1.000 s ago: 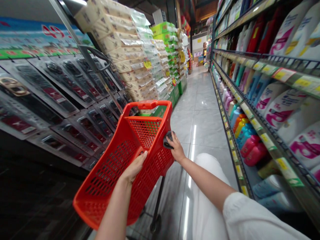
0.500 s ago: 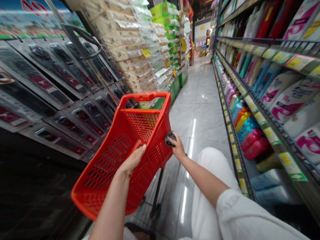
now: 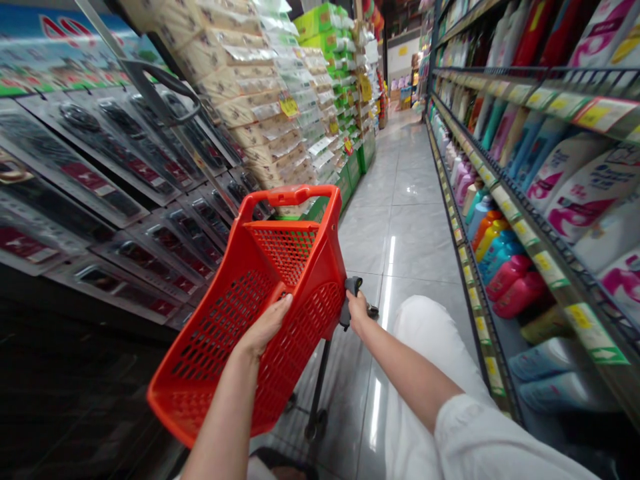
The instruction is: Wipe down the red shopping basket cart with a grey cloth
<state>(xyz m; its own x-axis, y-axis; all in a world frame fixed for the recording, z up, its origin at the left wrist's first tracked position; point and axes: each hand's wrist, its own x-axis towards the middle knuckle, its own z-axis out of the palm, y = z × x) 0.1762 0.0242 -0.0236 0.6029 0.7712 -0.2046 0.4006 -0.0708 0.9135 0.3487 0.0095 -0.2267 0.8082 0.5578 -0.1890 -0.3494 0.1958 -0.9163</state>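
A red plastic basket cart (image 3: 235, 347) on a black wheeled frame stands tilted in front of me in a shop aisle. My left hand (image 3: 265, 328) grips the near rim of the basket, thumb on top and fingers curled inside. My right hand (image 3: 358, 311) is closed on a black handle piece (image 3: 349, 293) at the basket's right side. Nothing shows inside the basket.
Hanging packets of dark goods (image 3: 115, 173) line the left wall, with stacked tissue packs (image 3: 260, 100) beyond. Shelves of bottles and refill pouches (image 3: 525, 200) run along the right. A grey tiled floor (image 3: 410, 200) stretches ahead. My white-clad leg (image 3: 430, 347) is below my right arm.
The black handle piece has swung from lying on the basket's rim to hanging at its side, my right hand dropping with it. The left hand keeps its grip.
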